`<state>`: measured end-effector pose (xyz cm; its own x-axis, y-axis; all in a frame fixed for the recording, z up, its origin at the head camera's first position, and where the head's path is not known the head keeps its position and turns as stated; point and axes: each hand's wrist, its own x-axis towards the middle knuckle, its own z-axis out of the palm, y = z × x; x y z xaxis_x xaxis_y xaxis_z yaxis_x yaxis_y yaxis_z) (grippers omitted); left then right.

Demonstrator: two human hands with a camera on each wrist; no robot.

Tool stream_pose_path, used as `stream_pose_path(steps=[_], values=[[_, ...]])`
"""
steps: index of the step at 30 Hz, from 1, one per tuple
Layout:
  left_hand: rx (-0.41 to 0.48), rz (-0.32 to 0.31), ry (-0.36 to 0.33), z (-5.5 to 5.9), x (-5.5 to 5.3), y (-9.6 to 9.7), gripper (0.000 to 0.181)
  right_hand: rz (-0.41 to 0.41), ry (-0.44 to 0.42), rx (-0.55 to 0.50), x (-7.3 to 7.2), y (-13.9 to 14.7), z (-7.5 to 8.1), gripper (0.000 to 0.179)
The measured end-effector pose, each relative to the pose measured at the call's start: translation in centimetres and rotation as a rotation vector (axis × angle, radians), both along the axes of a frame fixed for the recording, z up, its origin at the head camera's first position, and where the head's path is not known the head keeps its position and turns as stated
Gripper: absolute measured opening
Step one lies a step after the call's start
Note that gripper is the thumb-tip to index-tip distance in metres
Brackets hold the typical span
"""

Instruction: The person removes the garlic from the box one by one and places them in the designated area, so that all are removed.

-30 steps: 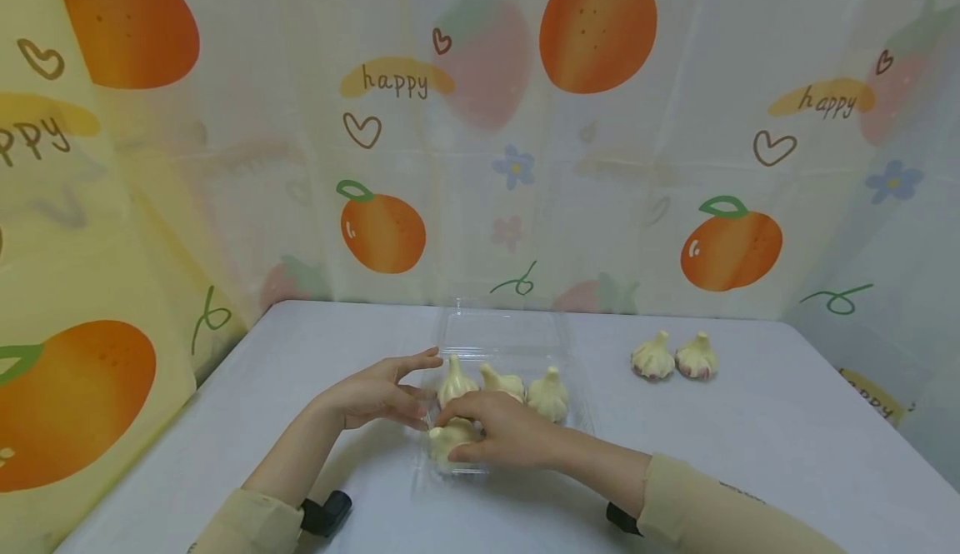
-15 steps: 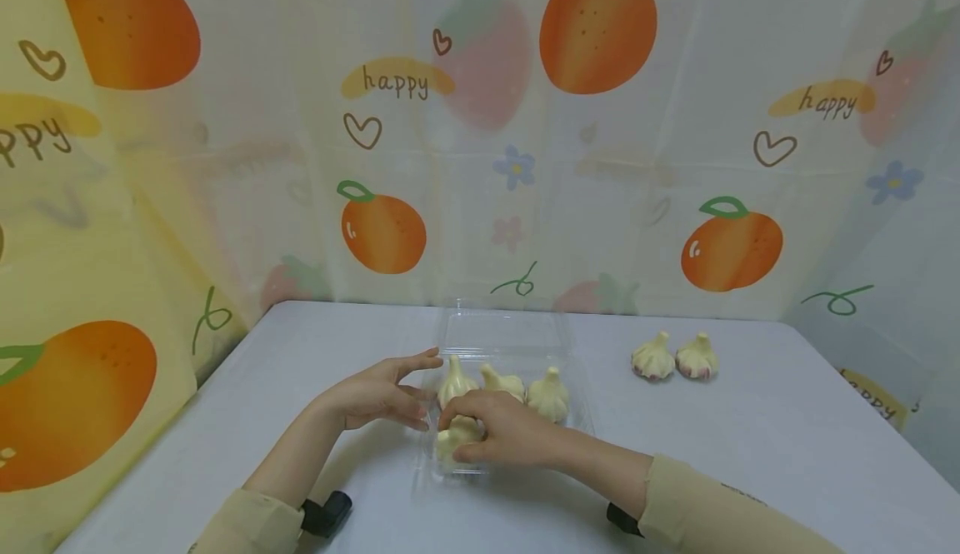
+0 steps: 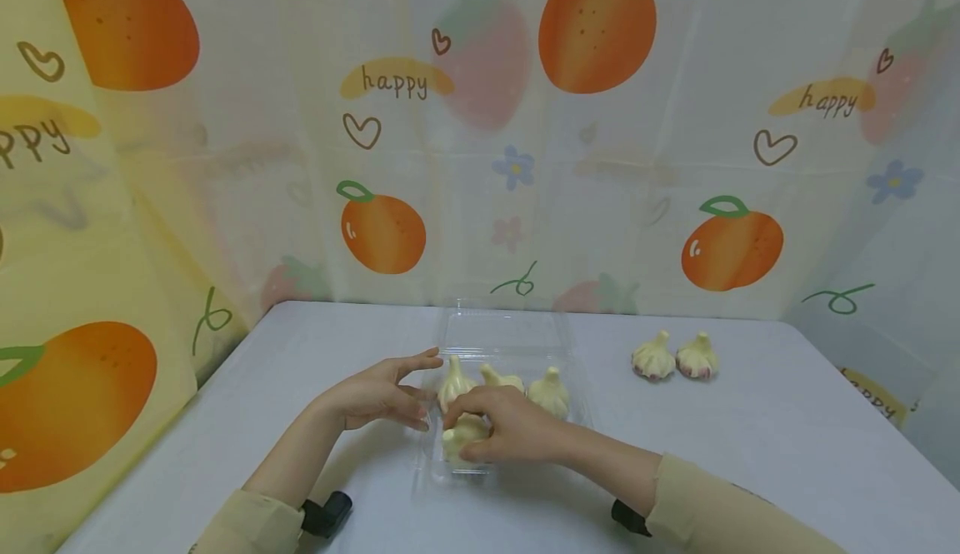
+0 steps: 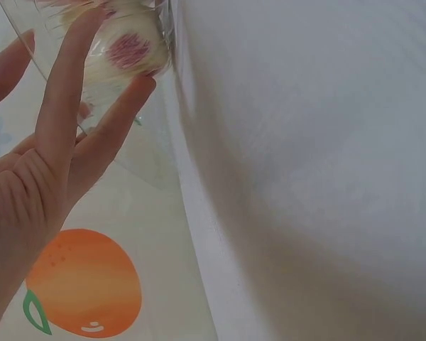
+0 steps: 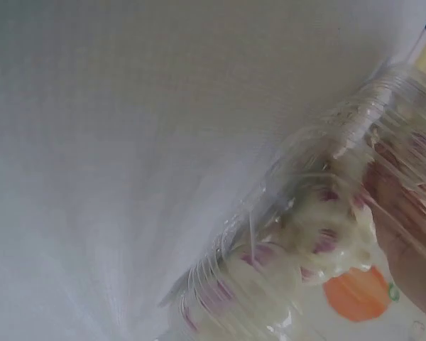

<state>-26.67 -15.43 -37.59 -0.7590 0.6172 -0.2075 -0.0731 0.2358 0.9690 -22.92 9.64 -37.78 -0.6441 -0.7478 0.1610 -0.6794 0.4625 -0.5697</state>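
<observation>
A clear plastic box stands in the middle of the table, its lid lying back. Inside, a back row holds three garlic bulbs: a left one, a middle one and a right one. My right hand reaches into the box and grips another garlic bulb at its front left, thumb on the near side. My left hand has its fingers spread along the box's left wall; in the left wrist view its fingertips meet the clear plastic, with garlic behind it.
Two more garlic bulbs, one on the left and one on the right, sit side by side at the back right of the white table. A fruit-printed curtain hangs behind the table.
The right hand has shifted the gripped garlic bulb a little to the right inside the box, away from the left wall. The left hand has kept its place.
</observation>
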Motion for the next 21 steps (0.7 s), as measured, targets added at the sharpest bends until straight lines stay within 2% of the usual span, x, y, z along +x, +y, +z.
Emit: stream_pose_path(steps=[14,18,21], values=[[-0.002,0.011,-0.009,0.2,0.1,0.1,0.085,-0.041,0.037,-0.003,-0.3,0.8,0.7,0.030],[-0.003,0.011,-0.009,0.1,0.1,0.0,0.086,-0.053,0.031,-0.008,-0.5,1.2,0.9,0.030],[-0.003,0.012,-0.009,0.1,0.0,0.1,0.085,-0.056,-0.007,-0.035,-0.7,1.6,1.1,0.030]])
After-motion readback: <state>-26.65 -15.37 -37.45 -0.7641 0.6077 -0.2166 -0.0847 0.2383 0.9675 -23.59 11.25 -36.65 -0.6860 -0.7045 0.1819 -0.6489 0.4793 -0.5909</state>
